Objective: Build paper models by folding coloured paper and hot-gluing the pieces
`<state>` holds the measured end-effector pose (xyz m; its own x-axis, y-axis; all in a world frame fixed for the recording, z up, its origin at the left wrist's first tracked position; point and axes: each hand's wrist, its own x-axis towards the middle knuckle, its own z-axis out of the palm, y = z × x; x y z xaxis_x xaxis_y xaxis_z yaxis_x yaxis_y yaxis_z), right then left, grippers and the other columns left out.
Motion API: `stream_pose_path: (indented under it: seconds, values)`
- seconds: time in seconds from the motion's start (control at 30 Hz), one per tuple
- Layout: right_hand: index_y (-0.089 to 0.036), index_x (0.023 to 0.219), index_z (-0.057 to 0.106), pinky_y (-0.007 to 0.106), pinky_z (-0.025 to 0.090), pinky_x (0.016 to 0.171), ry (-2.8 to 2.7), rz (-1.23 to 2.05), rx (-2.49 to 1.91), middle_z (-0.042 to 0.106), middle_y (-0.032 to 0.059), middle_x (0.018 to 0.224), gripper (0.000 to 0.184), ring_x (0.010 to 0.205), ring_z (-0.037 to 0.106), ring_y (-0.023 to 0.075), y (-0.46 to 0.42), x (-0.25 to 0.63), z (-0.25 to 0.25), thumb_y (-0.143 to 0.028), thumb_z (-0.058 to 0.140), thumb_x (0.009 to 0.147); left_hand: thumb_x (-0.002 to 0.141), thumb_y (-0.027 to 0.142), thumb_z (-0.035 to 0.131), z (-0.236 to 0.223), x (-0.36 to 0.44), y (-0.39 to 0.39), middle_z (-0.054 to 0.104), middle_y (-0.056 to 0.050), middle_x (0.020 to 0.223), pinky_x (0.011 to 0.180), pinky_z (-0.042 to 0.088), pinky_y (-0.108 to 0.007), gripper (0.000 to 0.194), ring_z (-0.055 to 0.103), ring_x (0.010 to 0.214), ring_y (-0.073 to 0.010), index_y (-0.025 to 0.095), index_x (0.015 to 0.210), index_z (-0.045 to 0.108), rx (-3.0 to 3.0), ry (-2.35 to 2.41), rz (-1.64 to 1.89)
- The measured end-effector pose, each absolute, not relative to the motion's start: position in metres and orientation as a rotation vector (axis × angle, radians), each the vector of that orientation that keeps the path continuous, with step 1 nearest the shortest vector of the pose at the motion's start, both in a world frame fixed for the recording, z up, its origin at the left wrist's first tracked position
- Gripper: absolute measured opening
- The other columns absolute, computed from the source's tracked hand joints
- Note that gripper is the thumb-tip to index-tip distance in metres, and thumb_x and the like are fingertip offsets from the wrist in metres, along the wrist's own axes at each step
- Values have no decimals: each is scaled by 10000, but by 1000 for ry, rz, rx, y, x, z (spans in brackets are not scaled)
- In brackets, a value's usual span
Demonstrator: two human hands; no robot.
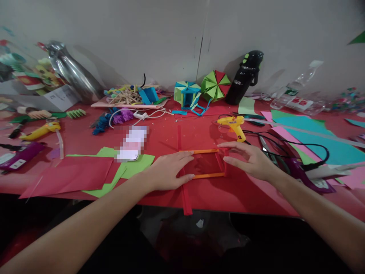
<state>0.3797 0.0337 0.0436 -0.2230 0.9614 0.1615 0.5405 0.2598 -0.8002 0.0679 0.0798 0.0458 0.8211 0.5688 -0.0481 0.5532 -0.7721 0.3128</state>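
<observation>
A paper frame of rolled orange strips (209,175) and red strips lies near the table's front edge. One long red strip (186,199) crosses its left end and juts past the edge. My left hand (168,170) spans that end, fingers on the far orange strip and thumb on the near one, holding the frame down. At the right end, the fingers of my right hand (252,160) are apart and curved, the tips at a short red end piece (226,167). Just behind it lies a yellow glue gun (234,126).
Left of the frame lie a phone (132,144), red paper (68,173) and green sheets (145,164). Cables and a purple power strip (306,175) are at right, beside coloured paper (322,139). A black bottle (243,80) and folded paper models (186,95) stand behind.
</observation>
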Motion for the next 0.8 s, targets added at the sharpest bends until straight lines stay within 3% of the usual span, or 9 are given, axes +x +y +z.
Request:
stream_pose_path:
  seconds: [0.17,0.33,0.4,0.47,0.6,0.8]
  values:
    - [-308,1281,625,477,471,1116,-1864,833,-1365,630,47,1376,421,1279,588,272,32,382,42,-445,678,886,990,601,387,46,68,79,357,-57,1610,1141,394,-435,638,424,1430,-275,238,1514,411,2713,853,65]
    - [-301,1481,415,534,501,1058,-1947,784,-1511,504,116,1505,857,1240,606,326,26,395,40,-512,801,746,988,599,393,46,68,79,357,-60,1610,1152,378,-426,638,416,1435,-277,243,1517,414,2718,853,74]
    - [-292,1463,424,540,495,1053,-2031,716,-1575,506,126,1494,902,1231,600,333,23,399,43,-530,833,694,988,604,388,47,68,79,354,-59,1611,1156,374,-424,651,413,1438,-272,239,1526,398,2716,856,65]
    - [-283,1353,522,518,498,1044,-2115,700,-1551,573,113,1406,756,1207,602,319,20,399,47,-535,820,706,988,613,379,47,68,79,351,-57,1613,1157,373,-425,658,407,1442,-268,239,1529,390,2720,859,49]
    - [-271,979,685,445,522,985,-2243,803,-1368,672,63,1135,265,1073,644,258,18,390,50,-494,712,839,987,626,368,46,69,79,356,-55,1610,1152,377,-419,658,401,1446,-265,242,1520,402,2719,870,38]
    - [-291,916,757,460,514,987,-2270,744,-1425,716,47,1000,210,1079,653,266,16,385,44,-466,644,892,989,618,373,47,70,79,359,-53,1607,1158,377,-423,652,401,1447,-262,222,1503,431,2717,882,18]
